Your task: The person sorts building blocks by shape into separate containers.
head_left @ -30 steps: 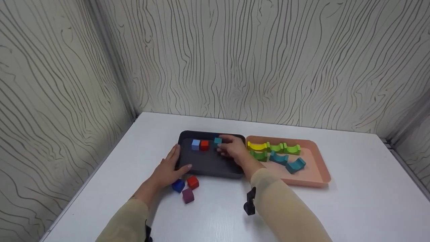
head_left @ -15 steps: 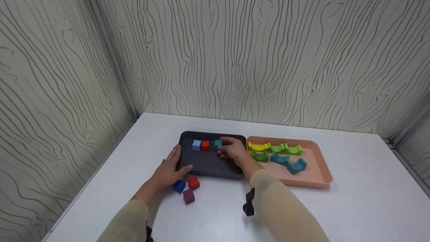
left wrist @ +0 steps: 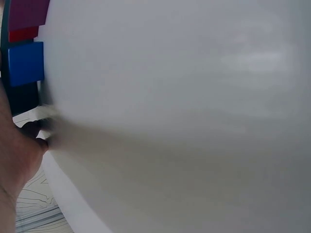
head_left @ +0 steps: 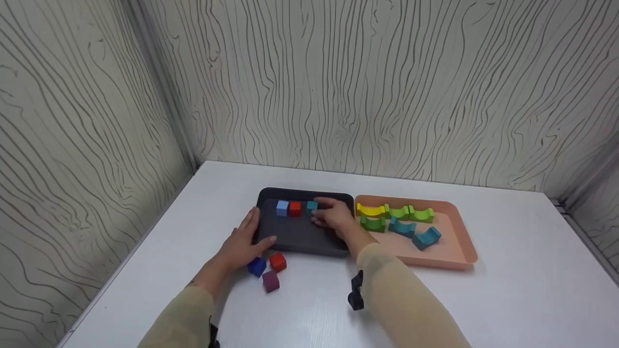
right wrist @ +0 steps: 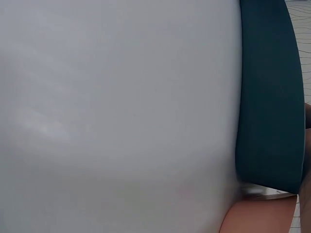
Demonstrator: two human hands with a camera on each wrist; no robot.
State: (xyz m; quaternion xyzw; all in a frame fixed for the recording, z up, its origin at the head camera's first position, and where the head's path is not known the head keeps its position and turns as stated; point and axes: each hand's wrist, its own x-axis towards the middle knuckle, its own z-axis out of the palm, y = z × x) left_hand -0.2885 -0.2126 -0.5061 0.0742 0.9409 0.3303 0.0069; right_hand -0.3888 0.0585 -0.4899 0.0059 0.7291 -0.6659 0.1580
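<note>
A dark tray (head_left: 300,237) holds a light blue cube (head_left: 282,208) and a red cube (head_left: 295,209) side by side in its far part. To their right, a small gap away, my right hand (head_left: 334,215) pinches a teal cube (head_left: 311,208) between thumb and fingers. My left hand (head_left: 242,245) rests along the tray's left edge, fingers straight and thumb spread at the near corner. Close to that thumb lie a dark blue cube (head_left: 257,266), another red cube (head_left: 278,262) and a purple cube (head_left: 271,281) on the table. The right wrist view hides most of the right hand.
A pink tray (head_left: 452,251) adjoins the dark tray on the right. Inside it lie several arched blocks, among them a yellow one (head_left: 371,210), green ones and a teal one (head_left: 426,238). Patterned walls (head_left: 338,96) stand behind and beside the white table (head_left: 309,314).
My right hand has lowered the teal cube and shifted it slightly left, nearer the red cube in the tray. The left hand stays in place.
</note>
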